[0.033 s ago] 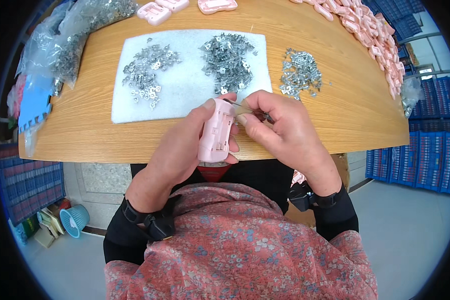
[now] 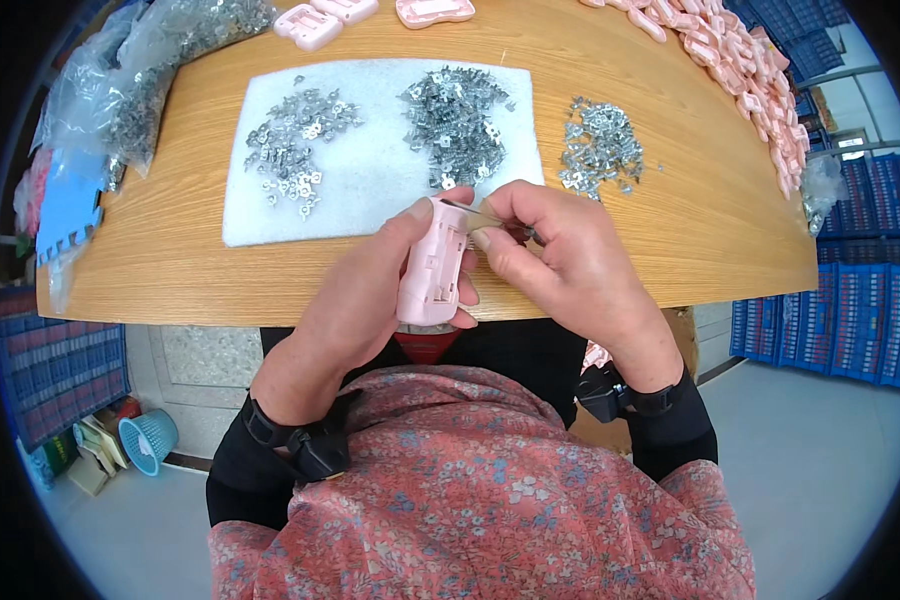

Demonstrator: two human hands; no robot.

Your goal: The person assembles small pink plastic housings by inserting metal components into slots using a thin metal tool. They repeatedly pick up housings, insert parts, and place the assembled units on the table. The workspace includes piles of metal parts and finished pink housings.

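My left hand (image 2: pixel 358 275) is wrapped round a pale pink plastic housing (image 2: pixel 413 308) with a long open battery compartment facing up. Its thumb presses the housing's upper end and its fingers curl behind it. In my right hand (image 2: pixel 560 250), thumb and forefinger pinch slim metal tweezers (image 2: pixel 482 216), whose tips touch the housing's top end. Any small part at the tips is too small to make out. Just beyond the hands, a white foam mat (image 2: pixel 370 190) carries a left pile (image 2: pixel 300 140) and a right pile (image 2: pixel 457 125) of small metal battery contacts.
Right of the mat lies another heap of metal pieces (image 2: pixel 602 148). Many pink housings (image 2: pixel 740 75) are piled at the far right, and a few pink shells (image 2: pixel 315 25) lie at the back. Plastic bags of metal parts (image 2: pixel 120 100) occupy the left side. Blue racks (image 2: pixel 825 320) stand beyond the table.
The tweezers' tips have shifted slightly left across the top end of the housing. Both hands are otherwise almost still.
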